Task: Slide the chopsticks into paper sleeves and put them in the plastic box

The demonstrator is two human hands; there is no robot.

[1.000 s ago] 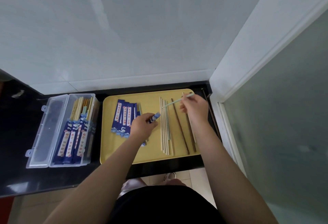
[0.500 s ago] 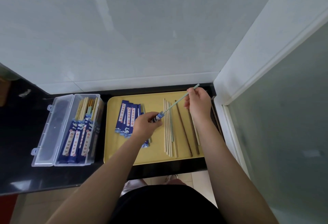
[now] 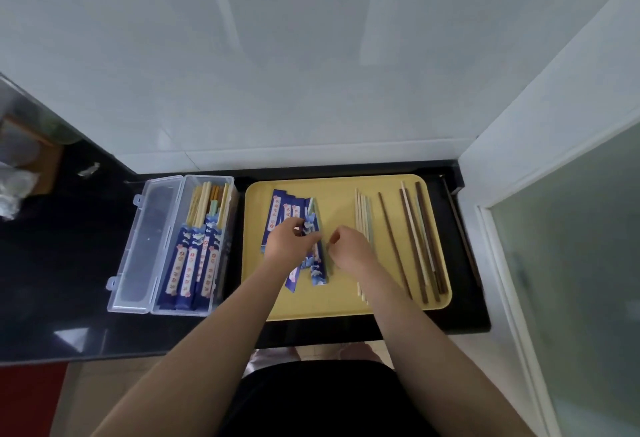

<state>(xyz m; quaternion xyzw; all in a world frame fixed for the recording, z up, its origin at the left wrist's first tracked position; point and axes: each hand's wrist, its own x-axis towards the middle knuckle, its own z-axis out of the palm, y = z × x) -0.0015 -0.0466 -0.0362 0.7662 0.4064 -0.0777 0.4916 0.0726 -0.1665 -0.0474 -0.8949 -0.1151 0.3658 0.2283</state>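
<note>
So, head view, going piece by piece:

Left hand [image 3: 289, 241]: middle of the frame, fingers curled around a blue paper sleeve [image 3: 317, 256] with a pale green chopstick tip [image 3: 310, 203] poking out of its far end. It sits low over the tray.

Right hand [image 3: 349, 246]: just right of the left one, fingers curled in loosely. Can't tell if it's actually pinching anything, looks like nothing.

Yellow tray [image 3: 343, 305]: centre of the frame on the black counter [image 3: 41, 298].

Loose sleeves [image 3: 284, 209]: a fanned bunch of blue ones on the left part of the tray, partly under the left hand.

Bare chopsticks: pale ones [image 3: 363, 214] in the tray's middle, just beyond the right hand; dark brown ones [image 3: 424, 239] further right, with a couple of light ones mixed in.

Plastic box [image 3: 221, 301]: clear, left of the tray, just beside it. Its lid [image 3: 145, 246] is flipped open to the left.

Sleeved chopsticks [image 3: 194, 263]: several lying in the box, bare ends pointing toward the top of the frame.

Far left edge: some blurry stuff on the counter, can't make it out.
</note>
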